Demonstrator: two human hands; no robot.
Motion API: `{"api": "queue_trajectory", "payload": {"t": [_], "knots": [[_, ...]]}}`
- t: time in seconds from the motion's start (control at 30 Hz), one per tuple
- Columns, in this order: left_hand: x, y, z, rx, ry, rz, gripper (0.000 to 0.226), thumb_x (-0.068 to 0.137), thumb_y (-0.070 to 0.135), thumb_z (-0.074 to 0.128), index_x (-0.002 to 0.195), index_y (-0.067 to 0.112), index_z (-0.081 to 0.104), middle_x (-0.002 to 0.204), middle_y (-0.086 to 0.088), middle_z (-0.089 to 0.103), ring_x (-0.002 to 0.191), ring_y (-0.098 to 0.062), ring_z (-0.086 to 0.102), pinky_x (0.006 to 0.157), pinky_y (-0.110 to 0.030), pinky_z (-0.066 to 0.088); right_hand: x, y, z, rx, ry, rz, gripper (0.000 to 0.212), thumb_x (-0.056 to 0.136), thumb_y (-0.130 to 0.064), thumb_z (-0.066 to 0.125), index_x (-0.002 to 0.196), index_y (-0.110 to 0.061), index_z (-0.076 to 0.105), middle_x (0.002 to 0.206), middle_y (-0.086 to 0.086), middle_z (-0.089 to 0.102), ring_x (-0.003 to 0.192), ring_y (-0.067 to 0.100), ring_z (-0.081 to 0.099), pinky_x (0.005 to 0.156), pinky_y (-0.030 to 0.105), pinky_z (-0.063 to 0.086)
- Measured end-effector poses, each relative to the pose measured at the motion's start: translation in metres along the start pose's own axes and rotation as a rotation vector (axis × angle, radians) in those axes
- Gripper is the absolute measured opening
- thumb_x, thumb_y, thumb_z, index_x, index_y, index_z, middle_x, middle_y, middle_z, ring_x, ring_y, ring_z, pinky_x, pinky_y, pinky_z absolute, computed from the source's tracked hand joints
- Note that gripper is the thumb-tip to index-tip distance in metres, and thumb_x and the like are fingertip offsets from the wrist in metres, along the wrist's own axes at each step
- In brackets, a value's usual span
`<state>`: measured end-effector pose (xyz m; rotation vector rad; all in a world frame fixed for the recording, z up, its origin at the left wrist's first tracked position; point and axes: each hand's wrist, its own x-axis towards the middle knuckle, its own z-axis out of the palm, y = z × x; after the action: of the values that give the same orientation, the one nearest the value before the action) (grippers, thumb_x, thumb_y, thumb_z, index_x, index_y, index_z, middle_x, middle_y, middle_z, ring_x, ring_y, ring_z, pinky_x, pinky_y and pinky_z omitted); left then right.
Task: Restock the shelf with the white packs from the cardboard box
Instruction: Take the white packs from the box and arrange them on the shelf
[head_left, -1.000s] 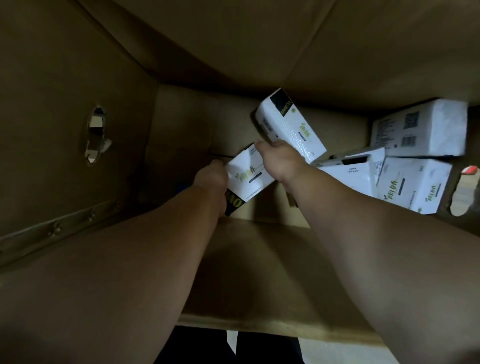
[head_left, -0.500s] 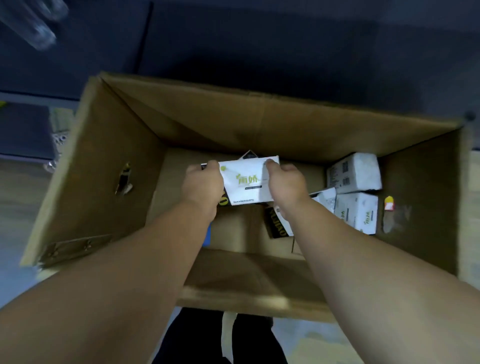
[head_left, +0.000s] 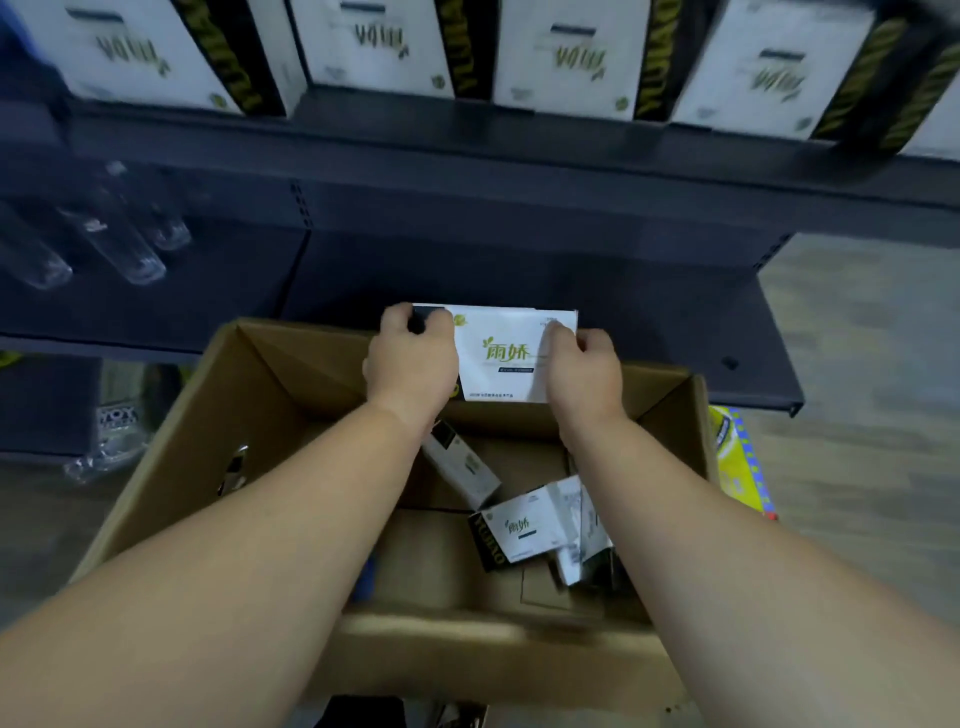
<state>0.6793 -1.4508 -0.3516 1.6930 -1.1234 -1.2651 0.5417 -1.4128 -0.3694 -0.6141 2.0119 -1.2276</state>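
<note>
I hold a white pack (head_left: 501, 356) with green lettering above the far rim of the open cardboard box (head_left: 208, 431). My left hand (head_left: 413, 361) grips its left end and my right hand (head_left: 584, 371) grips its right end. Down in the box lie more white packs (head_left: 522, 530), one of them tilted on end (head_left: 460, 462). Behind the held pack runs a dark lower shelf (head_left: 649, 312). The upper shelf (head_left: 467, 130) carries a row of the same white packs (head_left: 374, 47).
Clear bottles (head_left: 119, 239) lie on the lower shelf at the left. A yellow and blue package (head_left: 737, 457) sits right of the box on the wooden floor (head_left: 857, 467). Shrink-wrapped goods (head_left: 114, 431) stand under the shelf at the left.
Both hands have lifted the white pack up out of the box to its far rim. My view has risen from inside the box to the shelves.
</note>
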Motion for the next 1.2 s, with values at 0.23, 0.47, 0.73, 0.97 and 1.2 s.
{"api": "queue_trajectory", "payload": {"t": [0.23, 0.47, 0.73, 0.97, 1.2], "knots": [[-0.02, 0.049, -0.005, -0.042, -0.001, 0.195, 0.048, 0.092, 0.045, 0.048, 0.136, 0.028, 0.045, 0.122, 0.002, 0.057, 0.112, -0.02, 0.053, 0.083, -0.031, 0.047, -0.013, -0.049, -0.034, 0.07, 0.047, -0.171, 0.03, 0.082, -0.055, 0.049, 0.092, -0.027, 0.051, 0.113, 0.005, 0.059, 0.095, 0.021, 0.062, 0.085, 0.046, 0.054], [-0.035, 0.096, -0.012, -0.091, -0.01, 0.303, 0.024, 0.089, 0.045, 0.047, 0.113, 0.039, 0.048, 0.119, 0.006, 0.056, 0.113, -0.02, 0.051, 0.081, -0.032, 0.045, -0.025, -0.091, -0.056, 0.151, 0.07, -0.304, 0.02, 0.09, -0.046, 0.053, 0.092, -0.026, 0.051, 0.113, 0.005, 0.059, 0.094, 0.018, 0.061, 0.081, 0.041, 0.055], [-0.043, 0.143, -0.03, -0.182, 0.015, 0.39, 0.024, 0.092, 0.042, 0.047, 0.114, 0.035, 0.049, 0.12, 0.005, 0.054, 0.108, -0.018, 0.052, 0.072, -0.028, 0.04, -0.04, -0.142, -0.062, 0.194, 0.077, -0.445, 0.016, 0.091, -0.043, 0.054, 0.09, -0.027, 0.051, 0.113, 0.004, 0.058, 0.093, 0.017, 0.06, 0.077, 0.037, 0.054], [-0.042, 0.174, -0.048, -0.175, 0.05, 0.464, 0.048, 0.086, 0.049, 0.046, 0.131, 0.032, 0.046, 0.122, 0.0, 0.052, 0.108, -0.023, 0.054, 0.084, -0.04, 0.05, -0.048, -0.177, -0.056, 0.233, 0.06, -0.538, 0.013, 0.092, -0.04, 0.053, 0.091, -0.027, 0.053, 0.112, 0.005, 0.058, 0.087, 0.015, 0.055, 0.07, 0.029, 0.043], [-0.036, 0.189, -0.062, -0.124, 0.069, 0.501, 0.048, 0.093, 0.043, 0.047, 0.139, 0.027, 0.044, 0.128, 0.002, 0.036, 0.094, -0.013, 0.05, 0.079, -0.035, 0.046, -0.05, -0.19, -0.044, 0.211, 0.08, -0.559, 0.013, 0.092, -0.039, 0.051, 0.094, -0.026, 0.054, 0.113, 0.005, 0.058, 0.088, 0.016, 0.056, 0.071, 0.031, 0.046]]}}
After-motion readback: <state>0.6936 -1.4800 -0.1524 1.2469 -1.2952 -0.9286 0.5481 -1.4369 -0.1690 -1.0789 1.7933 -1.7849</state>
